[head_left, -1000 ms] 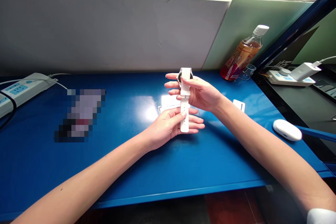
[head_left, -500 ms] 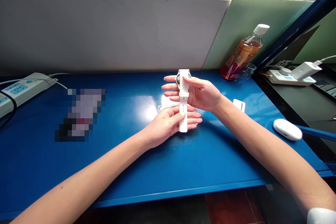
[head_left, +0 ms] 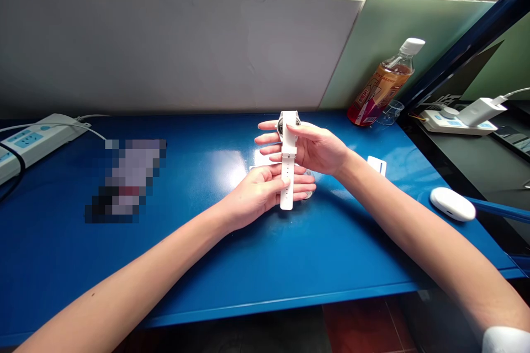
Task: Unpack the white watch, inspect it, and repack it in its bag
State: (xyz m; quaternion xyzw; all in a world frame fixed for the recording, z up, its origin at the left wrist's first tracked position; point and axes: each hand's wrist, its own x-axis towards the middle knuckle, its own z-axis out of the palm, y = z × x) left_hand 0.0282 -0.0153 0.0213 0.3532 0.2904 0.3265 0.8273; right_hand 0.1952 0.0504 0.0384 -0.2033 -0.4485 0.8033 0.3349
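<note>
Between my two hands a wristwatch with a white strap is held lengthwise above the blue table. My right hand pins the upper strap and case under its thumb, fingers stretched behind. The strap covers much of the round case, whose dark face or back shows only at the edges. My left hand grips the lower strap end, thumb in front and fingers behind; the holed tail hangs below the thumb. Partly hidden behind my hands, something pale or clear lies on the table; I cannot make out what.
A drink bottle leans at the back right beside a clear cup. A white card-like piece and white oval case lie to the right. Power strips and a blurred-out object are left; another strip is right.
Both hands and the watch have shifted very slightly left, with the lower strap end a touch lower. The grip stays the same.
</note>
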